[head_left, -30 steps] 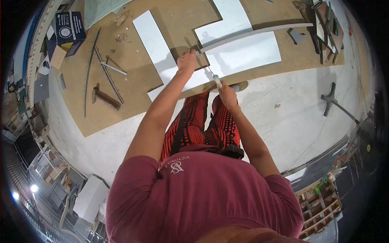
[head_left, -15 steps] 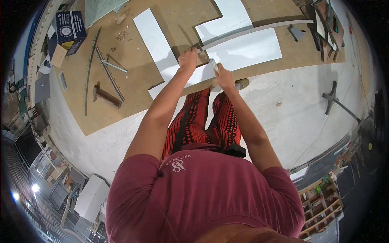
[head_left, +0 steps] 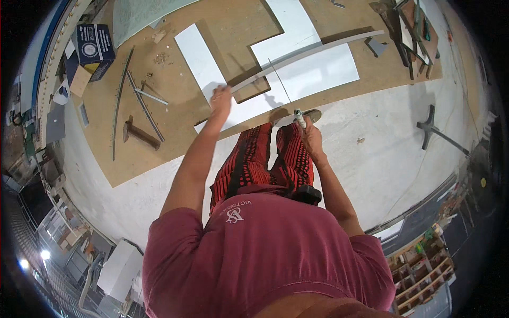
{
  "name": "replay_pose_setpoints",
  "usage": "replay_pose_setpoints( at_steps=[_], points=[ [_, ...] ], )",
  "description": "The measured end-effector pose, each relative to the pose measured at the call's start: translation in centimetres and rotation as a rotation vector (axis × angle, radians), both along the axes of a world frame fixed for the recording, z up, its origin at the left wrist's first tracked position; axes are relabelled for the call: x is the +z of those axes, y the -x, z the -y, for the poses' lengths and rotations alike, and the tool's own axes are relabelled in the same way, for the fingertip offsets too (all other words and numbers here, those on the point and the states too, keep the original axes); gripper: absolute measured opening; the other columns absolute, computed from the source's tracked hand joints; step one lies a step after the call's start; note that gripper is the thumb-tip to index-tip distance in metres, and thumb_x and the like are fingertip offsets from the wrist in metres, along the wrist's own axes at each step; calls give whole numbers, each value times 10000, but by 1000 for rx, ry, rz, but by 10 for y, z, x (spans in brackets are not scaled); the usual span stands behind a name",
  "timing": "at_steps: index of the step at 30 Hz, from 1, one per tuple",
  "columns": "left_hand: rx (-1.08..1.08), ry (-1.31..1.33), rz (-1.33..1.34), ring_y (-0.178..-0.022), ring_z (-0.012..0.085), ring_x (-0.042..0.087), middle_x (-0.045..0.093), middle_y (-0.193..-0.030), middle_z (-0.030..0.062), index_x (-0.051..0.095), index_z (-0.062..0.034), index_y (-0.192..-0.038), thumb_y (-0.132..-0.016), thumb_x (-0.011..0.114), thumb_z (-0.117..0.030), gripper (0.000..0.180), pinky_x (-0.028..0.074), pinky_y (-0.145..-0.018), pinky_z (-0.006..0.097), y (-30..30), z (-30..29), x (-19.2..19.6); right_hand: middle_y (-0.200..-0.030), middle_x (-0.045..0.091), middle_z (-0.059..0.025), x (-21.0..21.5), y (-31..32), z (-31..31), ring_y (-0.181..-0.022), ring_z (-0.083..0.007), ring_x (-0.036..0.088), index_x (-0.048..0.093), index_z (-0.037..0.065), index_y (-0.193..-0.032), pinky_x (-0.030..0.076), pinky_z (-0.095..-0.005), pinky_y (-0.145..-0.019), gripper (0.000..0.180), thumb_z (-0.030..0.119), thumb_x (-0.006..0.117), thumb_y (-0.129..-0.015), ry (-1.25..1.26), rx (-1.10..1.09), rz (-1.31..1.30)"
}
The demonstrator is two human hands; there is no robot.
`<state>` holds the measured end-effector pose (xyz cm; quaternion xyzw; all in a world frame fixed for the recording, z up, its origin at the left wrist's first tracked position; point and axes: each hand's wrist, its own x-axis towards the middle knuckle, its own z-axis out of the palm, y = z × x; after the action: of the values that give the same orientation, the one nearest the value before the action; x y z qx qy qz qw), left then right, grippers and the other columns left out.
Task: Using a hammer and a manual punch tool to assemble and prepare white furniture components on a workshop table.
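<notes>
White flat sheet pieces (head_left: 318,69) with straight-cut edges and corner notches lie on a brown board (head_left: 175,79). A long grey straightedge (head_left: 313,52) runs across them, slanting up to the right. My left hand (head_left: 221,100), slightly blurred, is closed on its left end, over the white sheet. A thin dark line crosses the sheet below the straightedge. My right hand (head_left: 312,137) holds a pen-shaped tool (head_left: 300,117) with a pale greenish barrel, tip up, near my knee and apart from the sheet.
Left on the board lie a hammer (head_left: 140,133), thin dark strips (head_left: 122,100) and a white rod (head_left: 151,96). A dark blue box (head_left: 95,50) stands at far left. Scrap pieces (head_left: 416,37) are stacked at far right. A black metal stand (head_left: 432,127) rests on the pale floor.
My left hand has moved left, and the straightedge has shifted left with it. My right hand has drawn the tool back from the sheet toward me. The dark line on the sheet now shows.
</notes>
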<state>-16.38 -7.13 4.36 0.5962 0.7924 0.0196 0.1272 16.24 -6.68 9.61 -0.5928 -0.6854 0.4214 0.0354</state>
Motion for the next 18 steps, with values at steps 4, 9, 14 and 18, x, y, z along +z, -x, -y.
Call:
replay_pose_setpoints(
  at_steps=[4, 9, 14, 18],
  points=[
    [54, 248, -141, -972, 298, 544, 551, -1049, 124, 572, -100, -990, -823, 524, -187, 194, 468, -785, 434, 53, 43, -6, -796, 611, -196, -1, -15, -1, -749, -397, 587, 470, 145, -1081, 454, -475, -611, 261, 291, 502, -867, -43, -52, 67],
    [294, 561, -295, -1124, 329, 459, 520, -1153, 131, 504, -157, -1168, -836, 504, -182, 332, 366, -915, 510, 111, 74, -14, -815, 607, -210, 2, -35, 6, -767, -402, 584, 475, 136, -1106, 450, -468, -625, 284, 274, 516, -861, -39, -165, 83],
    [128, 368, -211, -1229, 371, 338, 365, -1329, 187, 306, -172, -1339, -834, 467, -129, 532, 239, -1001, 535, 65, 12, -11, -789, 600, -222, -12, -65, 8, -749, -414, 577, 483, 123, -1129, 434, -465, -614, 294, 253, 514, -867, -50, -296, 59],
    [-1, 158, 109, -1250, 353, 312, 323, -1359, 182, 342, -101, -1326, -809, 522, -189, 555, 267, -998, 486, -46, -95, 15, -807, 612, -226, -10, -67, -24, -759, -408, 589, 467, 96, -1154, 446, -475, -635, 349, 284, 508, -863, -54, -335, 109]
  ],
)
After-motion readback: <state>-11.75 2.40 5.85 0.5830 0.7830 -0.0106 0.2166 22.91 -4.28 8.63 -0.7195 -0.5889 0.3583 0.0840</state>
